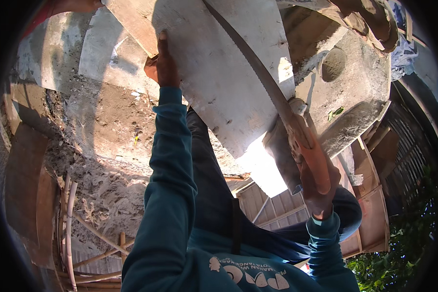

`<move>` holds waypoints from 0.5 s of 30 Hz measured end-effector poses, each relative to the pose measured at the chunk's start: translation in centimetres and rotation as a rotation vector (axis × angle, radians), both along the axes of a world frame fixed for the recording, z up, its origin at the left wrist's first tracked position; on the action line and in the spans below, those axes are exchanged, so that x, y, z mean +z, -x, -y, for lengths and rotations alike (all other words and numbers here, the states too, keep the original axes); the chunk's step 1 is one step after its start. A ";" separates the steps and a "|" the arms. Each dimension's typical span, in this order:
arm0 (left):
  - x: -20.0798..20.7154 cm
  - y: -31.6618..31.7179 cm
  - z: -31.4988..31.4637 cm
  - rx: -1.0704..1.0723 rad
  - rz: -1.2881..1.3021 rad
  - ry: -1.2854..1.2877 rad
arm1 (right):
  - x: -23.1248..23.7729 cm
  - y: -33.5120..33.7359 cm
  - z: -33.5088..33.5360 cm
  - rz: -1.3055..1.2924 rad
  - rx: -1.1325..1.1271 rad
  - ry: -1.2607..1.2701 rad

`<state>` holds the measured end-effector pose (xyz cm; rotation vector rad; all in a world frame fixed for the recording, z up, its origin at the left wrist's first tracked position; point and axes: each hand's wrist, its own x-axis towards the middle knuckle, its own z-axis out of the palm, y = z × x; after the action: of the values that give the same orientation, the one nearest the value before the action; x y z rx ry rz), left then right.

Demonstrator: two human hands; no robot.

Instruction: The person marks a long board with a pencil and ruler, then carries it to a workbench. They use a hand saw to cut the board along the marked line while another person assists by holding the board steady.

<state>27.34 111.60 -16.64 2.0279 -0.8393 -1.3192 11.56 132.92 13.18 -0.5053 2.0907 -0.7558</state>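
A large grey-white wooden board [219, 82] lies at a slant in front of me, its near corner pointing down between my legs. My left hand [164, 65] grips the board's left edge, thumb on top and fingers curled under it. My right hand [321, 192] is closed round the orange handle [312, 163] of a handsaw. The saw's long blade [253, 61] reaches forward and left over the board, teeth along its left side. Whether the teeth touch the board I cannot tell.
A concrete block with a round hollow [334, 64] stands at the right. Rough sandy ground [112, 126] and bamboo poles [71, 228] lie at the left. Another person's hand [78, 5] with a red sleeve shows at the far left. Corrugated sheets [413, 146] rise at the right.
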 end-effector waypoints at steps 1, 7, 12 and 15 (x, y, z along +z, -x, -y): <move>0.1 0.2 0.2 -0.010 0.002 0.001 | -1.2 -0.5 0.8 0.050 -0.106 0.127; -1.4 1.3 -1.3 -0.087 0.070 -0.009 | -15.6 3.3 12.0 -0.228 0.120 0.247; -1.8 -0.4 -0.2 0.026 -0.134 0.063 | -6.5 2.0 3.2 0.064 0.049 0.076; -1.7 -1.1 -0.2 -0.021 -0.025 0.036 | -0.6 2.0 -2.2 0.122 0.057 -0.055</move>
<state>28.48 111.77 -18.31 1.9768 -0.8686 -1.3284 9.61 135.09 12.62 -0.4753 1.9698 -0.6778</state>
